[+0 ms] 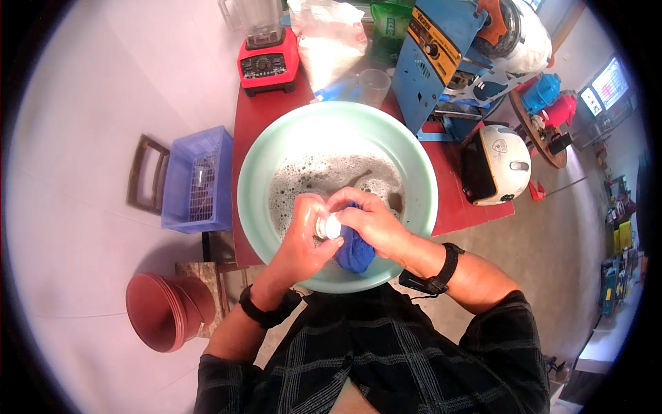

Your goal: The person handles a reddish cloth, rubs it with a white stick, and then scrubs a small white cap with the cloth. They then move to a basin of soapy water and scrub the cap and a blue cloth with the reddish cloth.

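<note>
Over a pale green basin [249, 190] of sudsy water, my two hands come together. My left hand [303, 238] is closed around a small white round piece [330, 227], whose exact kind I cannot make out. A bunched blue cloth [355, 252] is gripped in my right hand [376, 222] and hangs below the fingers, close against the white piece. Grey foam [296, 176] covers part of the water. Something dark shows at the right of the water, too unclear to name.
The basin stands on a red table [469, 219]. Behind it are a red blender [267, 63], a white sack [327, 41], a clear cup [374, 87] and a blue machine [427, 76]. A white helmet [502, 165] sits right; a blue crate [196, 179] and red bucket [162, 310] left.
</note>
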`<action>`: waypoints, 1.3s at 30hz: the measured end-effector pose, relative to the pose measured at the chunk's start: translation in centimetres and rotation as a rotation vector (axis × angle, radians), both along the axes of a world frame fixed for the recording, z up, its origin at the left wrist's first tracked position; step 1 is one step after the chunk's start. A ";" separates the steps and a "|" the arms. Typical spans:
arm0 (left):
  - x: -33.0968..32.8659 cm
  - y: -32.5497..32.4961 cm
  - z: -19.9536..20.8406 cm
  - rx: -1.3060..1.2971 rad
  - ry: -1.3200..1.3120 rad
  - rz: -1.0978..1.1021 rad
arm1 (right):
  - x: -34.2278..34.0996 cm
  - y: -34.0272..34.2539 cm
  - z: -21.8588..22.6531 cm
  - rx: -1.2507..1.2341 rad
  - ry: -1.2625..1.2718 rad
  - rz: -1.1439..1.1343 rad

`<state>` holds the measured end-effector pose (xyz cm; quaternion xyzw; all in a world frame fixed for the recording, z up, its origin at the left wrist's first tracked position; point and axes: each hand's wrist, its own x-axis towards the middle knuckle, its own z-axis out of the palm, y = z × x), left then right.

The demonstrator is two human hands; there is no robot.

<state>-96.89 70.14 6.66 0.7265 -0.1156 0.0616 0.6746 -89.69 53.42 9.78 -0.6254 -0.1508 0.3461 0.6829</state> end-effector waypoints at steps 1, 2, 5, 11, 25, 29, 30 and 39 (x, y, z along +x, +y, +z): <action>0.0 -0.1 -0.1 0.027 -0.029 0.025 | 0.1 0.0 0.0 0.034 0.031 -0.002; -0.1 -0.2 -0.1 0.054 -0.057 0.051 | 0.2 -0.1 0.0 0.069 0.062 -0.005; -0.2 -0.3 0.1 0.065 -0.069 0.049 | 0.1 -0.4 0.6 0.096 -0.010 0.003; -0.3 0.8 1.5 -0.232 0.216 -0.244 | 0.4 -1.0 0.8 0.005 -0.119 0.066; -0.2 0.8 1.5 0.305 -0.124 -0.080 | -0.7 -0.1 0.7 -0.017 -0.116 0.019; -0.6 0.5 1.0 0.214 -0.115 -0.034 | -0.4 0.0 0.7 0.020 -0.009 0.032; -0.6 0.5 0.9 0.222 -0.115 -0.033 | -0.5 0.0 0.9 0.007 -0.017 0.037; -0.4 0.4 0.9 0.247 -0.112 -0.008 | -0.4 0.1 0.8 -0.014 -0.008 0.029</action>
